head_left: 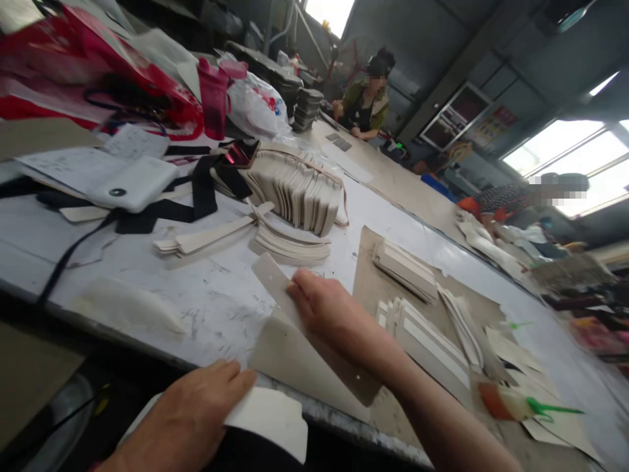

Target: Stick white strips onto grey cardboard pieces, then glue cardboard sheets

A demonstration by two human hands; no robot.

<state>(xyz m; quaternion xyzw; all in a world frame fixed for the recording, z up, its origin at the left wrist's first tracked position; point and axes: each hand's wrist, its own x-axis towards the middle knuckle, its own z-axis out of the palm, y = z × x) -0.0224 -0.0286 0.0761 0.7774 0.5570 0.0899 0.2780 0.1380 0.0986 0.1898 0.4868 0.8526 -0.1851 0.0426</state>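
My right hand [329, 314] lies fingers-down on a long grey strip [275, 282] that rests across a larger beige cut piece [289, 360] at the near edge of the white table [216, 308]. Its fingers are together and pressed flat on the strip. My left hand [191, 413] is below the table edge, with its fingers closed over a white cut piece [275, 416] that sticks out toward the right.
Stacks of cream cut pieces [299, 190] and curved strips [289, 246] lie mid-table, with more stacks [405, 265] on a brown board to the right. A glue bottle with a green nozzle [515, 403] lies at right. Red bags [98, 72] and black straps [162, 210] sit at left. Two people work farther along.
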